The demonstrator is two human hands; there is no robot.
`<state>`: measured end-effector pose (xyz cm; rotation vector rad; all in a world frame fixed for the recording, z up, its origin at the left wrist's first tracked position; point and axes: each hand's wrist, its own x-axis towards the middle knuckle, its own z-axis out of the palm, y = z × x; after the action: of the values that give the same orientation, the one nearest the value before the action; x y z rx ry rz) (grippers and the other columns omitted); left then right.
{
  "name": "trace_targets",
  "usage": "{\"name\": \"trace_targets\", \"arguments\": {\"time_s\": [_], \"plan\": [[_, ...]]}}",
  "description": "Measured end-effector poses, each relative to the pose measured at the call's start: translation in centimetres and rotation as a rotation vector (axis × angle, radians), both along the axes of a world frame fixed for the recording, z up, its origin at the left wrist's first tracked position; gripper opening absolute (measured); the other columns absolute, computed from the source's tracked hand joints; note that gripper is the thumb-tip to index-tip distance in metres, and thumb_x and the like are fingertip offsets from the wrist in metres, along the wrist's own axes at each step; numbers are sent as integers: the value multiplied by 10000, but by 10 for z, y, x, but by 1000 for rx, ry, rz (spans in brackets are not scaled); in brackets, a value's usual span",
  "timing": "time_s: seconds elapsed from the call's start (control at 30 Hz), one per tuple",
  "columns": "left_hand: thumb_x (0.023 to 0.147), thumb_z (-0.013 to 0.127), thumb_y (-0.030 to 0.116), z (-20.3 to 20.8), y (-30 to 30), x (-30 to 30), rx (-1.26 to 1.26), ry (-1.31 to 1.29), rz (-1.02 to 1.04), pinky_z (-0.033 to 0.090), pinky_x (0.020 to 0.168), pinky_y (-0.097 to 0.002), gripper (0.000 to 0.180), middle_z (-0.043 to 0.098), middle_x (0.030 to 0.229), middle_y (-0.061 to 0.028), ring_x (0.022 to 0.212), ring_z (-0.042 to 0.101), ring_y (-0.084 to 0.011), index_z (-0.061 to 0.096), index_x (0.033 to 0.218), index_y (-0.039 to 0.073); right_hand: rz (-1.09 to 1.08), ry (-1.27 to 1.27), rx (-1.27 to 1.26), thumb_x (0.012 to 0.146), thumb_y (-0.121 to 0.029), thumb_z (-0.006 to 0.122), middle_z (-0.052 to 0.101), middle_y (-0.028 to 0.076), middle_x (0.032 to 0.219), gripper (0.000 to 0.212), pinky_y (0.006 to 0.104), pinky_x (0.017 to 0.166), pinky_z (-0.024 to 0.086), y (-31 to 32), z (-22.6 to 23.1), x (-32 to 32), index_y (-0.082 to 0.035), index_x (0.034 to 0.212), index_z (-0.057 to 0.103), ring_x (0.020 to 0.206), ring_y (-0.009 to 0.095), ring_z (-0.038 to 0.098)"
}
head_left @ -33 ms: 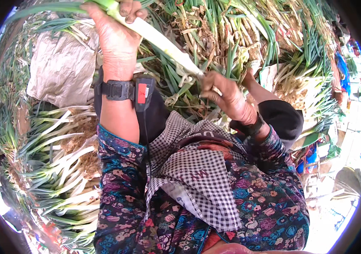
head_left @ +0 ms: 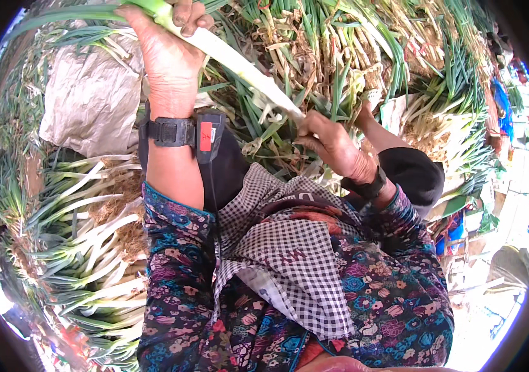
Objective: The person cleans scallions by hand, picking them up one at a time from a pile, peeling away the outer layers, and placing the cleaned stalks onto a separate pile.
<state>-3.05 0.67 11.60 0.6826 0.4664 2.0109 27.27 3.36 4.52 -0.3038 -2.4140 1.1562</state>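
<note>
A long green onion (head_left: 233, 56) with a thick white shaft slants from upper left to the middle of the view. Around its green upper part, the fingers of my left hand (head_left: 171, 43) are closed. At the lower, root end my right hand (head_left: 333, 142) is closed, thumb and fingers pinched against the tip. A greyish blur at those fingertips is too unclear to name. Loose, curling strips of pale skin (head_left: 267, 111) hang just under the shaft. Below the onion, green leaves and peelings (head_left: 277, 149) lie between my legs.
Rows of green onions with brown roots (head_left: 103, 229) lie on my left, below a pale crumpled sack (head_left: 91, 93). Ahead is a heap of dry-skinned onions (head_left: 339, 43). White-shafted onions (head_left: 426, 124) are piled to the right, near a blue cloth or bag (head_left: 501, 108).
My right hand has shifted slightly and its fingers sit more closely against the onion's root end. The left hand and the onion have moved only a little.
</note>
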Motion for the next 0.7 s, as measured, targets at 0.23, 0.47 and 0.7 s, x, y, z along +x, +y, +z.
{"name": "trace_targets", "arguments": {"time_s": [0.23,0.47,0.7], "plan": [[798,536,694,11,-6,14,-145,9,306,379,638,-290,628,424,670,-27,644,386,-139,506,865,71,-78,-148,147,844,-117,635,578,162,868,163,439,662,499,-4,19,-25,-30,941,537,785,354,618],[780,523,715,-13,9,14,-104,-48,177,402,713,-323,622,443,608,-5,616,412,-159,528,776,93,-397,52,597,786,-111,712,578,102,897,193,359,616,506,11,34,-96,-46,901,571,751,266,619],[784,505,720,-15,0,-6,-38,-59,185,421,715,-347,657,428,593,-11,546,383,-163,515,761,63,76,248,282,719,-72,712,544,89,818,208,371,749,458,-8,34,-65,-43,831,540,853,268,586]]}}
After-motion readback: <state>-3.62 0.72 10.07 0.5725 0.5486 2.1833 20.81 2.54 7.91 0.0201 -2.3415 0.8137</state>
